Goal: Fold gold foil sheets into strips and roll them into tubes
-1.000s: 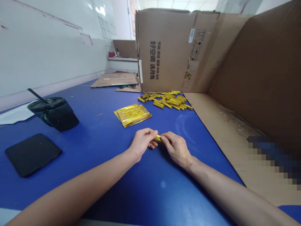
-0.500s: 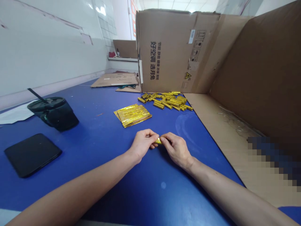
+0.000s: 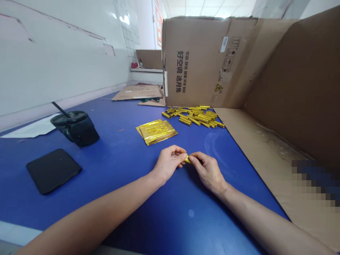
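Between my fingertips, just above the blue table [image 3: 148, 223], is a small piece of gold foil paper [image 3: 187, 159], mostly covered by my fingers. My left hand [image 3: 171, 163] pinches its left end, and my right hand [image 3: 208, 170] pinches its right end. Both hands are closed. Beyond my left hand lies a flat stack of gold foil sheets [image 3: 158, 132]. Farther back, to the right, is a loose pile of rolled gold foil tubes [image 3: 199, 116].
A dark mug [image 3: 75, 128] with a stick in it stands on the left, beside white paper [image 3: 32, 126]. Nearer lies a flat black object [image 3: 54, 171]. A large cardboard box [image 3: 199, 63] rises at the back; flattened cardboard [image 3: 138, 92] lies left of it.
The whole view has shifted, so everything sits farther right in the frame. Both hands keep their pinch on the foil piece; the stack and the pile look the same.
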### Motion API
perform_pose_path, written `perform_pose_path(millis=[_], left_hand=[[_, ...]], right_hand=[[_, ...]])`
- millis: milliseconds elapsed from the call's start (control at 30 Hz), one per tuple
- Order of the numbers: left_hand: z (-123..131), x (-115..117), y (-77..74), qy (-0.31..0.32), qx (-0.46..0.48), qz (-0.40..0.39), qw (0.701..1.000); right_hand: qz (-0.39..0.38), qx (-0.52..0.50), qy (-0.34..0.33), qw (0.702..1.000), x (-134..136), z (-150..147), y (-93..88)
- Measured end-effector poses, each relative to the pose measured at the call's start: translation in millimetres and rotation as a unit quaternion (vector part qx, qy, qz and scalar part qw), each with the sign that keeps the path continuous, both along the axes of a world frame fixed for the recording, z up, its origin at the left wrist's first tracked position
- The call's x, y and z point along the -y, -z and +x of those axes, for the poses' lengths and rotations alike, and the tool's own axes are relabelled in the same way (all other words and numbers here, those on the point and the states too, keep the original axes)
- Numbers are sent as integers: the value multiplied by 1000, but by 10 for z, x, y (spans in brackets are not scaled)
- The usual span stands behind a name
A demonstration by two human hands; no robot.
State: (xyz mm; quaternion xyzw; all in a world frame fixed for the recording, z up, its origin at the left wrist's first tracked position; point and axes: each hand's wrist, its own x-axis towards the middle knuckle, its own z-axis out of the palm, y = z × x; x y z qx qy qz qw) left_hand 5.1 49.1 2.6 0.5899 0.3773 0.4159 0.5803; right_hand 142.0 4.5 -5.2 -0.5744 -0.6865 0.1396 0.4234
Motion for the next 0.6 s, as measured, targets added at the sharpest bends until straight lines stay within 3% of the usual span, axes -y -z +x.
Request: perform_pose_path(millis=[267,467,600], left_hand=[[5,-8,-26,-34,11,6,999],[4,-24,-5,24,-4,-18,1000],[0,-32,5,-2,14,2,1000]], right_hand=[[-15,-42,10,999,-4,21,2],[-14,-53,-6,998,-25,29,20],[-29,-84,1,996,-34,42,31]])
